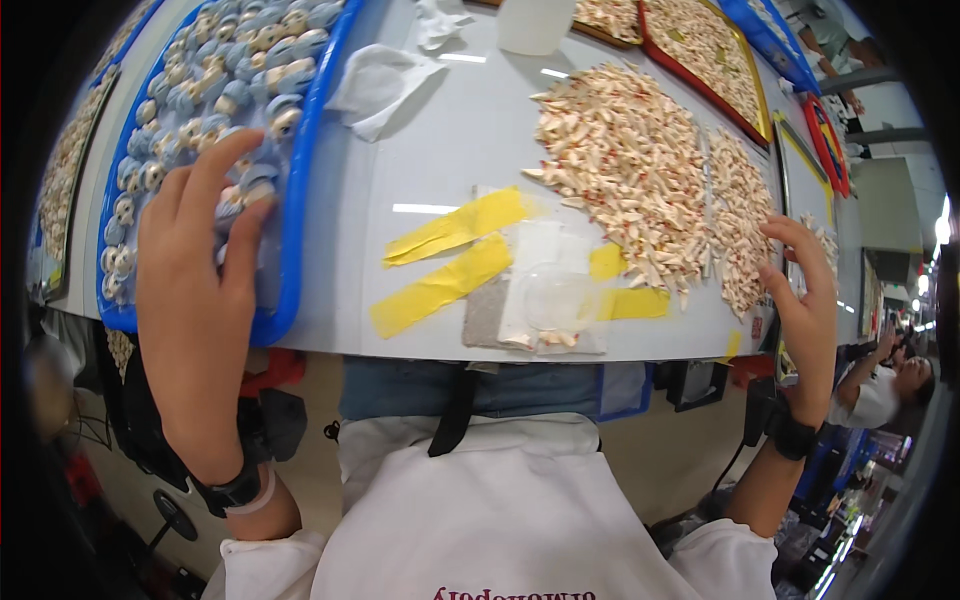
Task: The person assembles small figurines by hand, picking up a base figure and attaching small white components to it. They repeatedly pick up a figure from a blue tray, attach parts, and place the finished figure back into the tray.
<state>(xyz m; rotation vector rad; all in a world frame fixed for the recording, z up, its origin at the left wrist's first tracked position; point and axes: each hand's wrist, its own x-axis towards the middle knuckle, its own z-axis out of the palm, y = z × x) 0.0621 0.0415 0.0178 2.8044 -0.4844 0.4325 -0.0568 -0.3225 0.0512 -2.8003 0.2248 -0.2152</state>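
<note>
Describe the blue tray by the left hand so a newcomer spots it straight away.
Start at the pale table and go to its left side. A long tray with a bright blue rim stands there, filled with small rounded blue-and-cream pieces. Unlike the trays around it, this one has the left hand over its near end.

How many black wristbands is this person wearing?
2 black wristbands: one below the left hand over the blue plastic tray, one below the right hand beside pale pointed pieces.
</note>
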